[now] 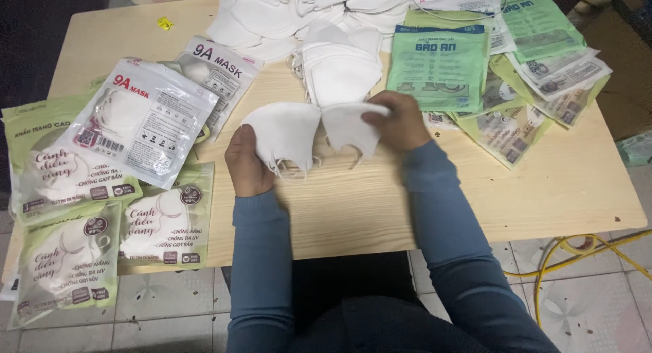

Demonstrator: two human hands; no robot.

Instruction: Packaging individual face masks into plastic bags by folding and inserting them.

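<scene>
From the head camera, the left hand [248, 164] is closed on one white face mask [284, 132], thumb on top and fingers curled beneath, its ear loops hanging below the grip. The right hand [401, 121] pinches a second white mask [350, 125] by its upper edge. The two masks meet edge to edge between the hands, held just above the pale wooden table [360, 203].

Just beyond the grip lies a stack of folded white masks [339, 66], and farther out a looser heap of white masks [285, 10]. Nothing lies between the hands and these piles.

Left of the left hand, two clear white-faced pouches with red lettering [146, 119] overlap pale green sealed packets [64, 210] that hang over the table edge. Right of the right hand, a green flat packet with a blue band [441, 64] tops a fan of green and clear packets [543, 88]. A yellow cable [584, 251] lies on the tiled floor.
</scene>
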